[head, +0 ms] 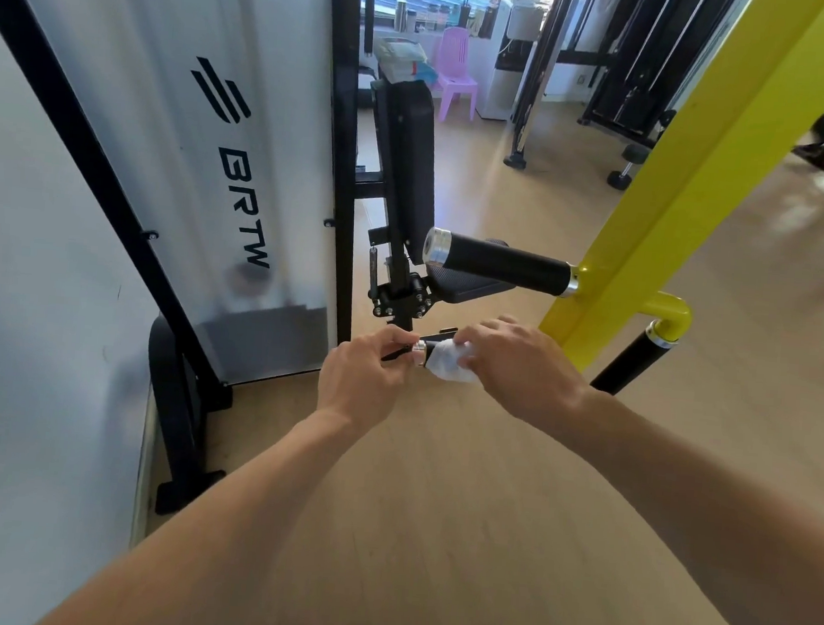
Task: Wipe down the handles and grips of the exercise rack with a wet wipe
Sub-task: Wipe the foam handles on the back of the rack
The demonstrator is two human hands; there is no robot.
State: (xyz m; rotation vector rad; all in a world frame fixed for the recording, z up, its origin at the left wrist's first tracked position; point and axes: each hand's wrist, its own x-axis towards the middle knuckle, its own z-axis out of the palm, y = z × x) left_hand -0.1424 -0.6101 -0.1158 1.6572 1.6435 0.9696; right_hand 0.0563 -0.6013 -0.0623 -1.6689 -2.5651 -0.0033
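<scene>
The wet wipe (450,362) is white and crumpled, wrapped around a low black grip (430,352) with a silver end cap (418,352), in the middle of the view, below the upper grip (502,265); the right hand (519,365) comes from the right with the forearm stretched forward, its fingers curled over the wipe and pressing it around the grip; the left hand (365,377) comes from below left, its wrist slightly bent, and its thumb and fingertips pinch at the silver end cap, just beside the wipe; what the fingertips hold exactly, I cannot tell, because they cover it.

The upper grip is a thick black cylinder with a silver cap at its free end and a silver ring where it joins the yellow frame (681,185); it points to the left and is apart from both hands; a second black handle (635,362) hangs down from a yellow elbow at the right.

Behind the hands stands a black padded seat (412,164) on a black post; to the left is a white panel (169,120) with the letters BRTW in a black frame; the floor (435,487) is light wood; far behind stands a purple plastic chair (453,74).
</scene>
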